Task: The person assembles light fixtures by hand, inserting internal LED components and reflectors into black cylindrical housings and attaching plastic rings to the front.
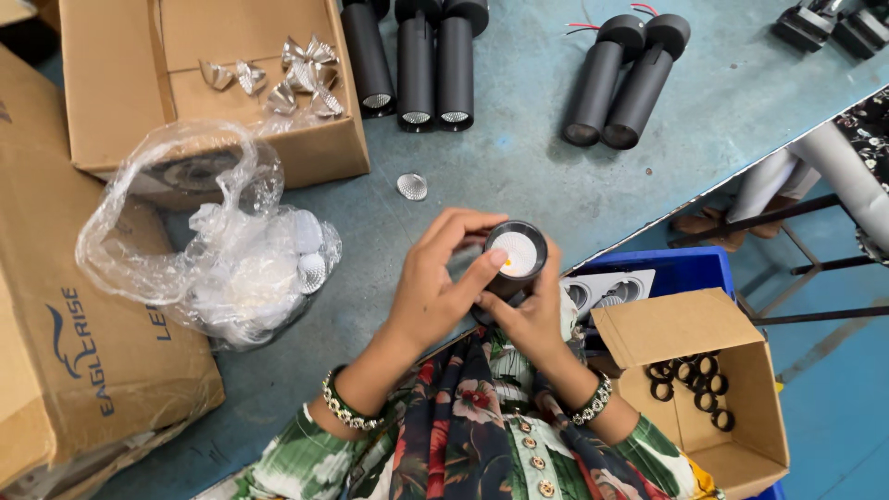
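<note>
A black cylindrical lamp body (516,252) with a white round reflector face sits upright between both my hands, just above the table's near edge. My left hand (435,282) wraps its left side, thumb laid across the rim. Under it and on its right, my right hand (532,315) grips it with fingers curled around. A clear plastic bag (218,241) of silvery reflector cups lies to the left of my hands. One loose reflector cup (412,186) rests on the grey table (519,157) just beyond the lamp.
Black tube lamps lie at the back: three together (417,65) and two more (625,79). Cardboard boxes stand at left (83,324) and back left (213,83), the latter with silver reflectors on top. A small open box (699,389) of black rings sits at right over a blue crate (685,268).
</note>
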